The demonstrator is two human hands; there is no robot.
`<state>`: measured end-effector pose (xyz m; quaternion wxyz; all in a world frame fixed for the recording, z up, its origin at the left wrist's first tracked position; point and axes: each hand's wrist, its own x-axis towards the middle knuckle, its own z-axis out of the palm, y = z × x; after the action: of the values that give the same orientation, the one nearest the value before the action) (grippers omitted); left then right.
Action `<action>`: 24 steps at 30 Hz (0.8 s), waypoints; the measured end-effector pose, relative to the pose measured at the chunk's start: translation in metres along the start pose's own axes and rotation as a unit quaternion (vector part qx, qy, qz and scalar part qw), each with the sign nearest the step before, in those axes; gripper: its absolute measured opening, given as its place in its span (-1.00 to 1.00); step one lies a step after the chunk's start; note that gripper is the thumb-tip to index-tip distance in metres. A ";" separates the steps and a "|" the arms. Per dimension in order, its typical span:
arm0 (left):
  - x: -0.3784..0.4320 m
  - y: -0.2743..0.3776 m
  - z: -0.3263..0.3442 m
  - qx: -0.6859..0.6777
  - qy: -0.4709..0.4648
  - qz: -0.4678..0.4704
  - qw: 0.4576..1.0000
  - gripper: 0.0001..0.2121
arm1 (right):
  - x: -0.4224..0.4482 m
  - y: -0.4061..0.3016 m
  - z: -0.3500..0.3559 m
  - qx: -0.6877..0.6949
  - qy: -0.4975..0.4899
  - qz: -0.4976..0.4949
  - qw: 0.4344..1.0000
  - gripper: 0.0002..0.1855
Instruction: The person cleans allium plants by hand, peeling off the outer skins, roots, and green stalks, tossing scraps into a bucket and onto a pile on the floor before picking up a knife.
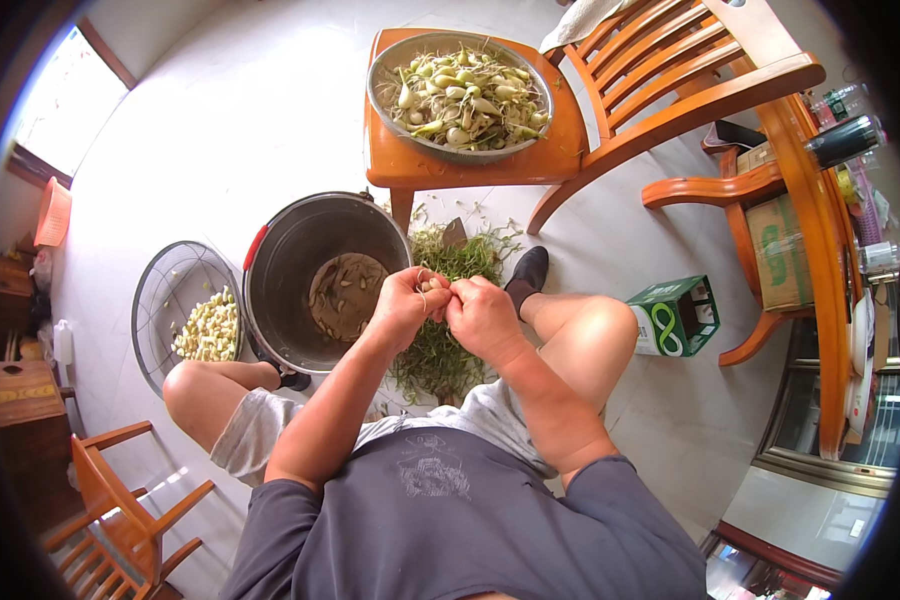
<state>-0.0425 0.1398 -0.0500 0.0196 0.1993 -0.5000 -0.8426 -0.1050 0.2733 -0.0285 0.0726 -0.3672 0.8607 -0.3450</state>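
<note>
My left hand (403,306) holds a few small pale bulbs (433,284), thin roots trailing over its fingers. The fingertips of my right hand (486,319) meet the left ones and pinch at a bulb, partly hidden by the fingers. Under both hands a heap of green stalk trimmings (439,367) covers the floor. Left of them stands a dark bucket (285,262) with a red grip, murky liquid and bits of peel at its bottom. Beyond my hands, a metal colander (461,157) full of untrimmed rooted bulbs (465,97) rests on a wooden chair (562,161).
Beside the bucket, a wire-mesh basket (150,300) contains pale cleaned bulbs (208,330). A green carton (675,319) stands right of my knee. Wooden furniture (810,247) lines the right side; another chair (124,517) is at lower left. An orange plastic basket (52,214) sits far left.
</note>
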 end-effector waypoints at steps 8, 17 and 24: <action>-0.001 0.007 0.001 -0.076 0.021 0.000 0.997 -0.89 | 0.005 0.007 -0.002 0.410 -0.049 0.213 0.885 -0.88; -0.021 0.058 0.007 0.019 -0.073 -0.001 0.997 -0.91 | 0.005 0.012 -0.025 0.652 -0.181 0.201 0.708 -0.95; -0.029 0.087 0.007 -0.105 -0.135 -0.034 0.985 -0.92 | -0.004 0.002 -0.059 0.799 -0.210 -0.046 0.561 -0.89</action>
<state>-0.0323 0.1091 0.0357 -0.0561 0.0975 -0.3994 -0.9099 -0.1253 0.3093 0.0143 0.4992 -0.2605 0.1748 -0.8077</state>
